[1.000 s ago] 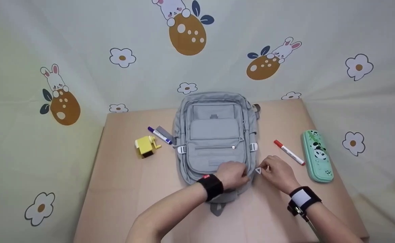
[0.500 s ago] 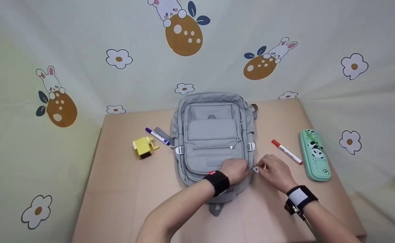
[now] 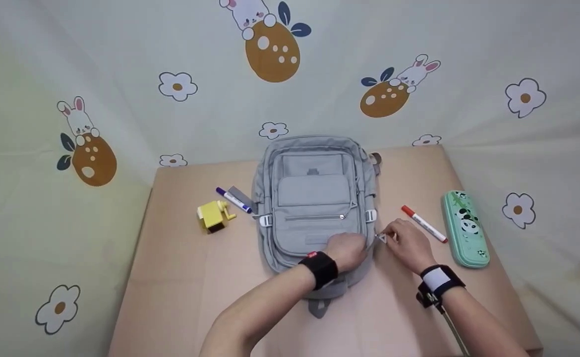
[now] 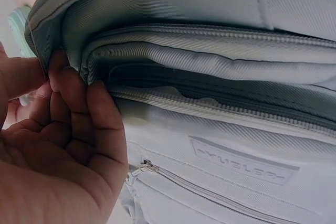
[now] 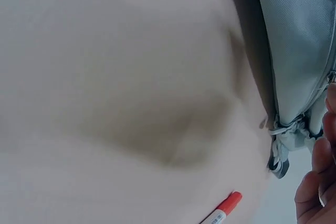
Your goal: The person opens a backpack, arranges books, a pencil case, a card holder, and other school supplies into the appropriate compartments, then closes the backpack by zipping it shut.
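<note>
A grey backpack [image 3: 314,191] lies front side up on the table. My left hand [image 3: 348,251] is at its lower right edge; in the left wrist view, thumb and fingers [image 4: 100,108] pinch the fabric rim beside a parted zipper [image 4: 226,108], with the pocket's dark inside showing. Just off the bag's right side, my right hand [image 3: 410,244] pinches a zipper pull with a triangular tab [image 3: 381,238]. Only part of the right hand [image 5: 321,156] enters the right wrist view, at the bag's side, and most of the pull is hidden there.
Right of the bag lie a red-capped marker [image 3: 425,224] and a green panda pencil case [image 3: 466,229]. On its left are a blue-capped marker [image 3: 234,200], a grey flat piece [image 3: 242,195] partly behind it, and a yellow boxy object with a crank [image 3: 212,216]. Patterned cloth [image 3: 210,119] hangs behind.
My right hand has moved up along the bag's right side with the zipper pull. The left hand has shifted slightly right along the lower edge and stays on the fabric.
</note>
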`<state>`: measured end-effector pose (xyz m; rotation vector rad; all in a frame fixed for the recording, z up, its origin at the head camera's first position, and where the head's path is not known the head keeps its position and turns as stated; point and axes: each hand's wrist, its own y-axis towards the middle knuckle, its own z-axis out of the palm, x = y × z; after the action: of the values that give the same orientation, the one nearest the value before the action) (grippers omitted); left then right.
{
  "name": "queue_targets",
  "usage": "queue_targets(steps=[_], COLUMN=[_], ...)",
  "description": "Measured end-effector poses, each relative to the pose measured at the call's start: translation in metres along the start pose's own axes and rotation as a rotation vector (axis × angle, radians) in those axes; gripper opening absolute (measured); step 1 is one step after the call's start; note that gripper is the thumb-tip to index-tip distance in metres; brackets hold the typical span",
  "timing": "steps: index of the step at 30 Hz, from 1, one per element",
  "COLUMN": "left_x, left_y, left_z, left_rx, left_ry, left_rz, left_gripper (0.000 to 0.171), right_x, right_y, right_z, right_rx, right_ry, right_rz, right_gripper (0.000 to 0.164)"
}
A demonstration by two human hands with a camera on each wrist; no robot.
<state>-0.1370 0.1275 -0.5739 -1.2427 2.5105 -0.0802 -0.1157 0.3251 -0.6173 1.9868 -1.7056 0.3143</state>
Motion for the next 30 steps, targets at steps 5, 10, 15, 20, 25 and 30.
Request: queue_targets(steps=[5,10,15,20,25,30], left_x=[0.0,0.0,0.0,0.001,0.001,-0.001], left_y=[0.0,-0.002,-0.002,0.0,0.0,0.005], left_z=[0.0,0.0,0.001,0.002,0.003,0.0], left_rx=[0.003,-0.017,-0.014,-0.022,-0.018,-0.039], left_ry=[-0.003,0.009,0.007,0.019,-0.001,-0.025], left_rz=[0.02,0.034,0.022,0.02,0.006,-0.026], left_gripper=[0.024,0.024,0.024,0.023,0.023,0.031], right_x=[-0.005,-0.007,-0.008,-0.006,-0.006,-0.005], right_y=[0.009,0.014,0.015,0.017,0.016,0.016], right_z=[0.002,0.001,0.002,0.003,0.002,0.001], right_rx=[-0.009,-0.002,-0.017,-0.036,-0.033,-0.023], right_ry=[-0.016,-0.01,-0.012,-0.024,-0.003,0.013], right_rz=[0.04,0.06,0.054,0.041,0.029,0.008], right_gripper=[0.012,0.012,0.013,0.012,0.012,0.011])
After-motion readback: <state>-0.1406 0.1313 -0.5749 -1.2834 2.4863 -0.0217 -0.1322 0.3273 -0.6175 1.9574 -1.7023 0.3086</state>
